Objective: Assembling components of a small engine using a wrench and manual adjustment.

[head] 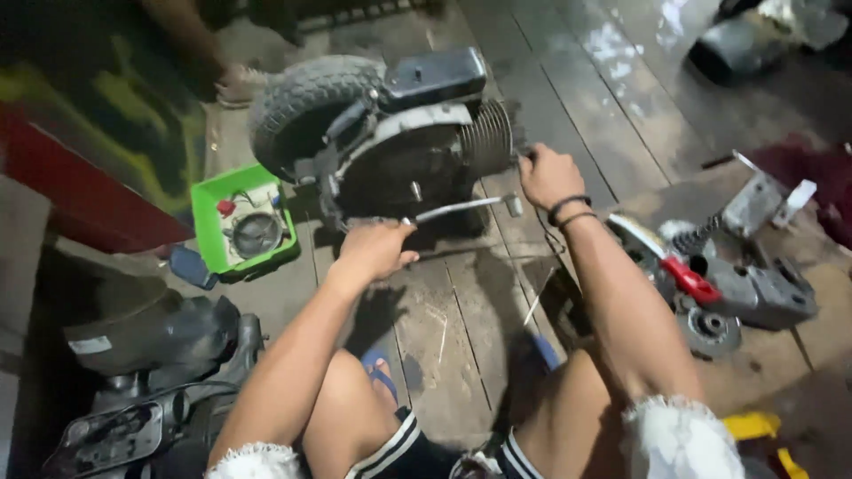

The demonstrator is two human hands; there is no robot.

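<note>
So, looking down at a wooden plank floor [461, 310] with a scooter engine block [417, 146] sitting on it, small knobby tire [306, 102] attached at the left end and cooling fins on the right end. Left hand [374, 251] is closed around the near end of a long metal wrench handle [461, 208] that lies across in front of the engine, socket end pointing right. Right hand [548, 176] is up against the finned end of the engine, fingers curled on something there, can't really tell what it's gripping. That wrist has dark bands on it.

Left of the engine there's a green plastic tray [206, 217] with a round metal part and some small bits in it. Off to the right on the floor is a pile of grey engine parts [754, 284], one with a red piece and a spring. Bottom left is a dark scooter body panel [151, 355]. Blue sandals are on the person's feet, and something yellow [754, 426] shows at the bottom right.
</note>
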